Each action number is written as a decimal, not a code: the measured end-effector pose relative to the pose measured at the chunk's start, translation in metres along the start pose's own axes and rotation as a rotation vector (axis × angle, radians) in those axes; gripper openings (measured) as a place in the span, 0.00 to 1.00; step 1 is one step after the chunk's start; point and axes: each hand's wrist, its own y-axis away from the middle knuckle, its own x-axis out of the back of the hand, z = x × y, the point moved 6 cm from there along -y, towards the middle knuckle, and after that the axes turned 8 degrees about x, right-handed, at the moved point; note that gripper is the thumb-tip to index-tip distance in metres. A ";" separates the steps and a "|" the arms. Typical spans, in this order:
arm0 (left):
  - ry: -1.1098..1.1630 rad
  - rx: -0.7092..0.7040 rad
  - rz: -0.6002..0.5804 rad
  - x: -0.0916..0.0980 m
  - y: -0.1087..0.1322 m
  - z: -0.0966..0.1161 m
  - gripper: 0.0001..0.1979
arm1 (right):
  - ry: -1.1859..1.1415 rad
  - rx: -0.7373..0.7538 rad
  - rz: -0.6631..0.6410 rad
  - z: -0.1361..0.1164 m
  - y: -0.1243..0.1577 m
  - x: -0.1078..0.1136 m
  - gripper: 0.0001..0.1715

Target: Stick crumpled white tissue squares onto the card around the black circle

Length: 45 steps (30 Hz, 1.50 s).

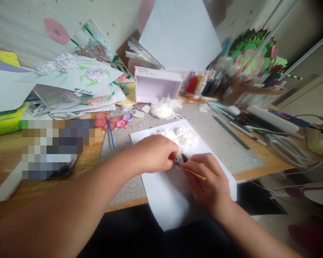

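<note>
Here, left hand (159, 153) curls downward

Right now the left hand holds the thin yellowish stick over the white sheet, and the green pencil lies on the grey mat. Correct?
Wrong hand: the head view shows the right hand holding the thin yellowish stick over the white sheet. The green pencil does lie on the grey mat.
</note>
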 end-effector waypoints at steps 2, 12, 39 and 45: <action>-0.009 -0.011 0.007 0.000 -0.001 -0.001 0.07 | 0.027 0.041 -0.029 -0.005 -0.002 -0.002 0.10; -0.045 -0.011 0.049 0.004 0.002 0.001 0.06 | -0.103 -0.098 0.054 0.005 0.005 0.006 0.10; 0.142 -0.049 -0.017 0.011 0.006 0.002 0.06 | -0.204 -0.085 0.020 0.001 0.006 0.003 0.12; 0.188 -0.090 -0.085 0.008 0.005 0.007 0.11 | -0.173 -0.009 -0.052 -0.003 0.002 -0.002 0.13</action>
